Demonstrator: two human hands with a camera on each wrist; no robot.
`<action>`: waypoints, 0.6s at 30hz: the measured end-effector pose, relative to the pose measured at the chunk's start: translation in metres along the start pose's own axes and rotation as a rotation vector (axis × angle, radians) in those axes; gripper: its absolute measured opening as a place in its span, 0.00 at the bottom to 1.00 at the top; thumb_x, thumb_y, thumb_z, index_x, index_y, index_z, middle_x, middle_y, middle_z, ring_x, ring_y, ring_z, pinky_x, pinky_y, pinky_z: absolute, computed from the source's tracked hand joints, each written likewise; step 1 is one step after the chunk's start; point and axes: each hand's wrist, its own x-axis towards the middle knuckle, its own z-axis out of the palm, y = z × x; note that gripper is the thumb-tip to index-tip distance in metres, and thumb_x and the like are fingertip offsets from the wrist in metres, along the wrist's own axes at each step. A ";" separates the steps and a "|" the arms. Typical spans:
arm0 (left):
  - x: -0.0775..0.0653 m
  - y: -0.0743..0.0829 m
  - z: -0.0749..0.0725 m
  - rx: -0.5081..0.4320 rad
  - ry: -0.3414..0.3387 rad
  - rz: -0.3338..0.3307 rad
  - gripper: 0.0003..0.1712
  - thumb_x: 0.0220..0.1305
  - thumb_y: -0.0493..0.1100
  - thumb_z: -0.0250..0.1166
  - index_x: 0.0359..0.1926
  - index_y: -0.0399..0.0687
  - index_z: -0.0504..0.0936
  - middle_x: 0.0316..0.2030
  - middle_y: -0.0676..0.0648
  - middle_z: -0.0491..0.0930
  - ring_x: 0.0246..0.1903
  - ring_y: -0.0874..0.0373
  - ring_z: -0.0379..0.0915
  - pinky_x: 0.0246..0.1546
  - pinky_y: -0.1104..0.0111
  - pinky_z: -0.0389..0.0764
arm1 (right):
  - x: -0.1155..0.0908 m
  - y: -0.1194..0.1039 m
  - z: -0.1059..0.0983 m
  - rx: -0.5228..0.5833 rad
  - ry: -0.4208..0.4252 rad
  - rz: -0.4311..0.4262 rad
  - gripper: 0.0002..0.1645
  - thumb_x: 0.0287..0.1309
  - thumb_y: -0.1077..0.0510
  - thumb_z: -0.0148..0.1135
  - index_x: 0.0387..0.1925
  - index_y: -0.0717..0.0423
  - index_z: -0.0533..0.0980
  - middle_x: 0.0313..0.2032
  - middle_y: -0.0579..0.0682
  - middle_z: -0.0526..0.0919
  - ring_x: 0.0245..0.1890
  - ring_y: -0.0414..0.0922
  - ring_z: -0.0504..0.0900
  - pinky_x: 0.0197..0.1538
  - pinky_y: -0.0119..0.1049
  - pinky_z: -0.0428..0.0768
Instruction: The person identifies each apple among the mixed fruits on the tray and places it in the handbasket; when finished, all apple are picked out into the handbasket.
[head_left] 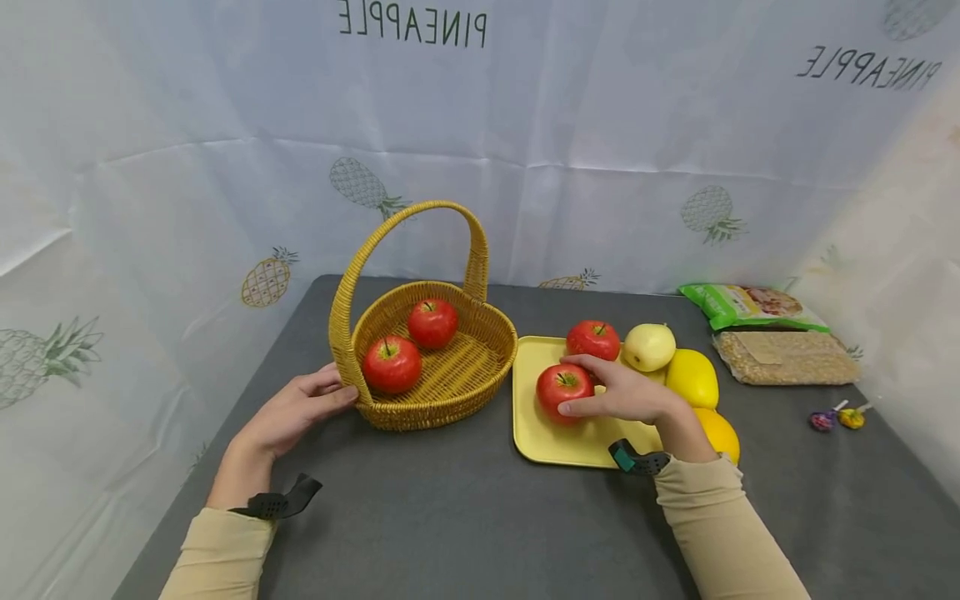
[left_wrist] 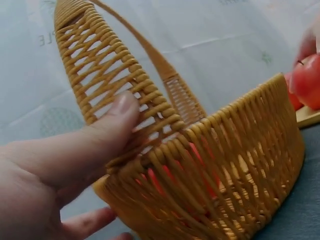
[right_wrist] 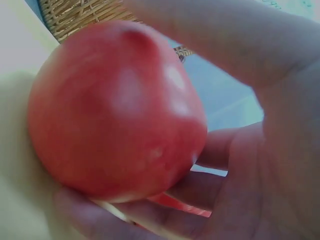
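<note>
A woven basket point(head_left: 442, 412) with a tall arched handle holds two red apples, one at the front left point(head_left: 392, 364) and one behind it point(head_left: 432, 323). My left hand point(head_left: 300, 412) holds the basket's left side at the foot of the handle. In the left wrist view the thumb point(left_wrist: 122, 107) lies against the handle's weave; the other fingers are partly hidden. My right hand point(head_left: 618, 392) grips another red apple point(head_left: 558, 387) low over the yellow tray point(head_left: 551, 450), thumb in front and fingers round the far side. In the right wrist view that apple point(right_wrist: 117, 110) sits between thumb and fingers.
On the tray are another red apple point(head_left: 592, 339), a pale pear-like fruit point(head_left: 649, 347) and two yellow fruits point(head_left: 692, 379), one partly behind the right wrist. Farther right lie a green packet point(head_left: 750, 307), a clear bag of grains point(head_left: 787, 358) and two lollipops point(head_left: 822, 420). Curtains surround the table.
</note>
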 end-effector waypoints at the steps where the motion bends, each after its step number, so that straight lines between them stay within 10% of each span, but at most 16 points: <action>1: 0.001 -0.001 0.000 -0.031 -0.002 0.011 0.20 0.77 0.36 0.59 0.65 0.32 0.77 0.68 0.48 0.69 0.64 0.63 0.66 0.57 0.72 0.76 | 0.001 0.000 0.000 0.021 -0.005 0.001 0.49 0.58 0.40 0.74 0.75 0.52 0.64 0.64 0.56 0.74 0.59 0.52 0.74 0.59 0.49 0.75; 9: 0.005 -0.018 0.015 -0.380 -0.036 0.147 0.20 0.80 0.31 0.50 0.67 0.34 0.75 0.65 0.49 0.73 0.65 0.59 0.66 0.64 0.70 0.70 | 0.007 0.009 0.005 0.295 -0.054 0.041 0.48 0.62 0.47 0.73 0.77 0.54 0.61 0.65 0.62 0.71 0.41 0.55 0.86 0.51 0.44 0.82; 18: 0.001 -0.023 0.020 -0.376 0.001 0.146 0.20 0.79 0.31 0.52 0.67 0.34 0.75 0.68 0.50 0.70 0.66 0.61 0.66 0.64 0.71 0.70 | 0.016 0.015 0.013 0.379 -0.045 0.036 0.47 0.61 0.49 0.74 0.74 0.60 0.62 0.62 0.61 0.74 0.49 0.54 0.83 0.51 0.46 0.84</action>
